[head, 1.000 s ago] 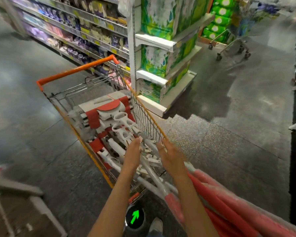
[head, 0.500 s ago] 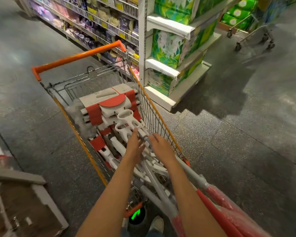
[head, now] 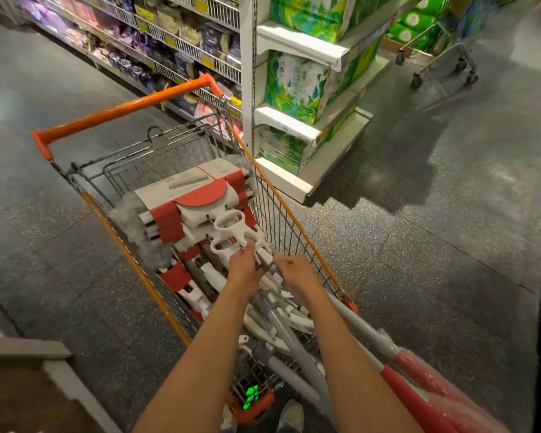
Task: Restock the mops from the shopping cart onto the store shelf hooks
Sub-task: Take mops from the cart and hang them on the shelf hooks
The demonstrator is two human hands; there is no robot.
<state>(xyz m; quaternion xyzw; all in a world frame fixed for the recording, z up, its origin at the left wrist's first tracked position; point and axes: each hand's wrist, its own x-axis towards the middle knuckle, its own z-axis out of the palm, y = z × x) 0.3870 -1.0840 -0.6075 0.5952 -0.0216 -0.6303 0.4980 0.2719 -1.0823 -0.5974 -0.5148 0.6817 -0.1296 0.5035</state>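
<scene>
Both hands are down in the cart (head: 156,98), right on the top mop (head: 231,228) of the pile. The left hand (head: 244,270) is curled round the grey shaft just behind the white plastic bracket, thumb up against the bracket. The right hand (head: 297,273) sits just beside it on the same shaft a bit nearer the person, fingers bent over it, though from this angle I can't really tell if it's properly gripping or just resting there.

The mops are stacked flat in the basket, heads with the red and white card sleeves at the far end toward the orange push bar. Their grey handles run back past the hands and stick out over the near edge of the cart, with red plastic-wrapped ends (head: 428,389) at lower right.

Beside the cart on the right is a shelf end (head: 303,48) loaded with green packs. A second cart (head: 444,54) is parked further up the aisle.
</scene>
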